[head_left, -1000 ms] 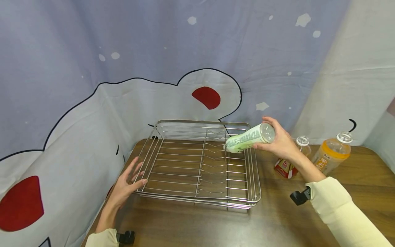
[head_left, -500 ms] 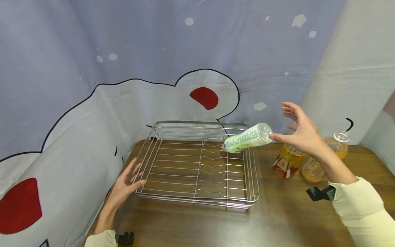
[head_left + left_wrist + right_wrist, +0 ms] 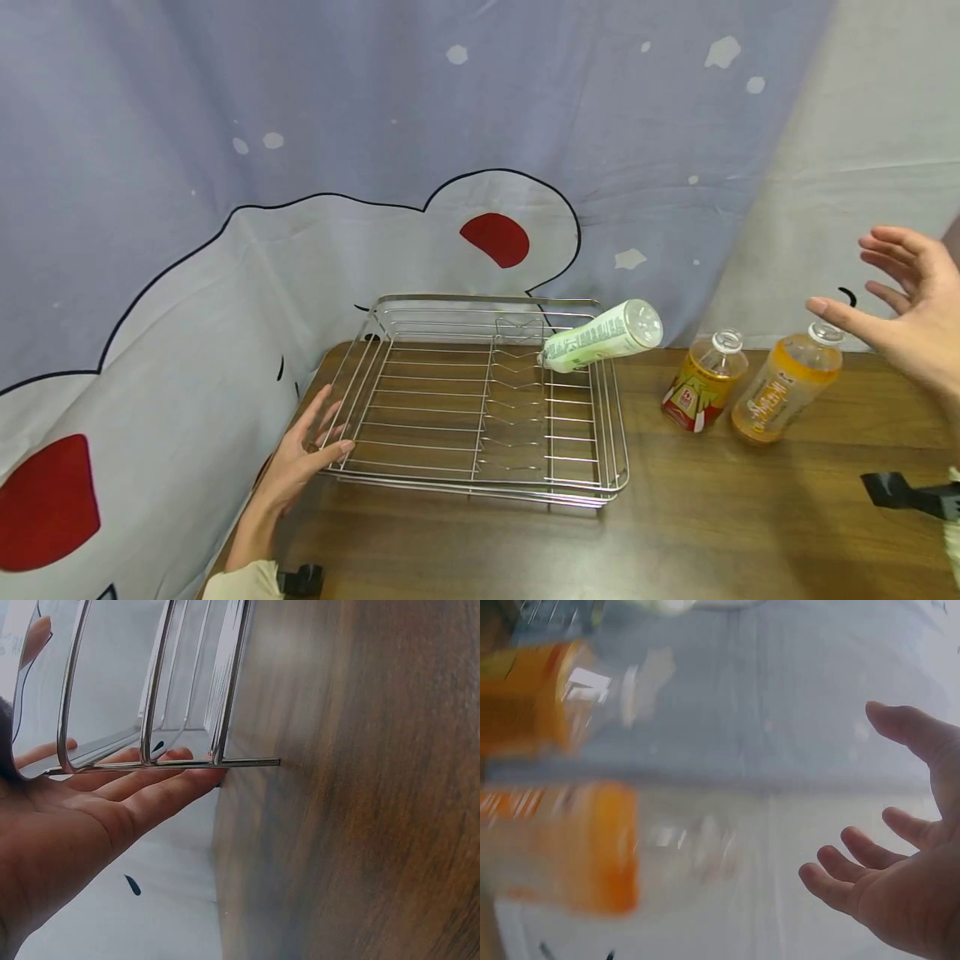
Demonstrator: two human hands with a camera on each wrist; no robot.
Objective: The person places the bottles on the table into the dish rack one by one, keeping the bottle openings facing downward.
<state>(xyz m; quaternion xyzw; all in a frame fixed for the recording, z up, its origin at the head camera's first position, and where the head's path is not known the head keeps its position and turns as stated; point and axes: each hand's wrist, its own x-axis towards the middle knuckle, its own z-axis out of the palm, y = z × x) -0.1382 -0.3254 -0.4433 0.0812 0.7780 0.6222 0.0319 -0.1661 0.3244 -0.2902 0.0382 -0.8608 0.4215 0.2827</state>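
By the left fingers (image 3: 161,796) we saw a glossy silver metal-wire rack (image 3: 483,410); near the right fingers (image 3: 834,864), a smooth orange-labelled clear plastic bottle (image 3: 786,390).

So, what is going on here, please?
A person's left hand touches the left front corner of the wire rack. A green bottle leans neck-down in the rack, its base over the right edge, untouched. The right hand, holding nothing, is near the yellow bottle and orange bottle, which stand upright on the table.

A brown wood-grain table (image 3: 675,517) bears a silver wire rack (image 3: 480,482), a red-and-yellow-labelled clear bottle (image 3: 697,392) and an orange-banded clear bottle (image 3: 780,396).
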